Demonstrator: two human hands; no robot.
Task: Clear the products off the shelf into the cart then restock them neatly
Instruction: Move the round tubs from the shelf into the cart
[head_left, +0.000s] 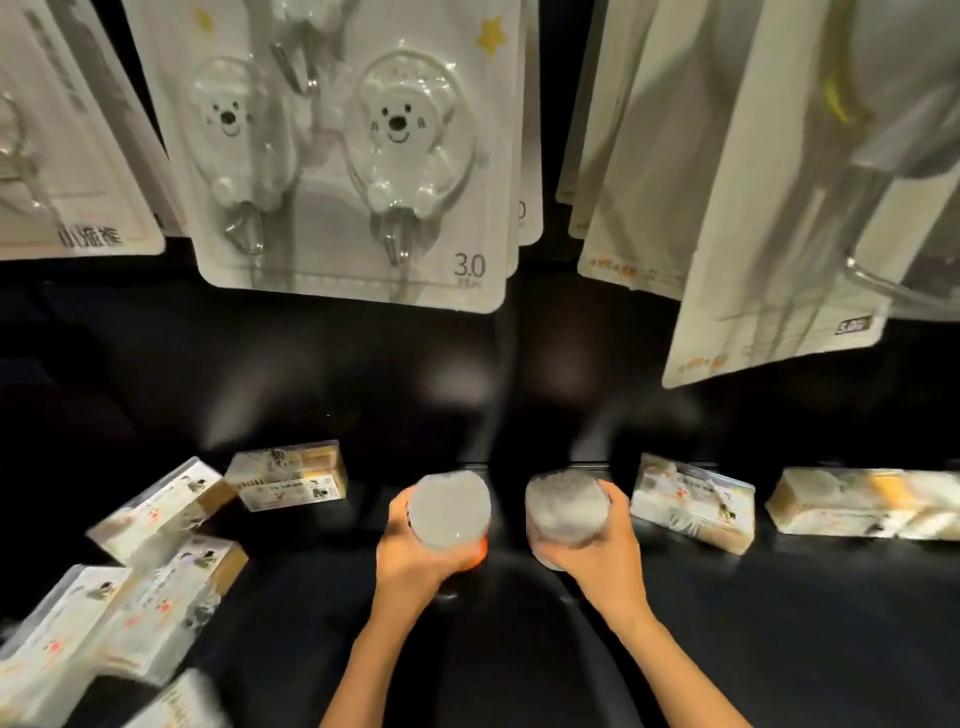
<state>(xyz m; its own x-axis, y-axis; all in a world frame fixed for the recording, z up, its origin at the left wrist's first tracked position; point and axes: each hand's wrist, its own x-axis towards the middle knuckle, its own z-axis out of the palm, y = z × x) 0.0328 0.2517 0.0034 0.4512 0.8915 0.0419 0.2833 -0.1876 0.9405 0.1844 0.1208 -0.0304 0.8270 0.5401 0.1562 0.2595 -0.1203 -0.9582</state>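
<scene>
My left hand (410, 561) grips a round clear tub with a whitish top (449, 509) and an orange base, held over the middle of the black shelf (779, 623). Just to its right, my right hand (602, 551) grips a second round clear tub (566, 506). The two tubs sit side by side with a small gap between them. Clear rectangular product boxes lie on the shelf: one behind and left of the tubs (288, 475), several tumbled at the left (161, 561), and two at the right (693, 501) (862, 501).
Above the shelf hang carded hook packs: a bear-shaped hook card marked 3.0 (358, 156), another card at the far left (67, 145), and long cards at the right (769, 182). The black back panel (363, 374) rises behind the shelf.
</scene>
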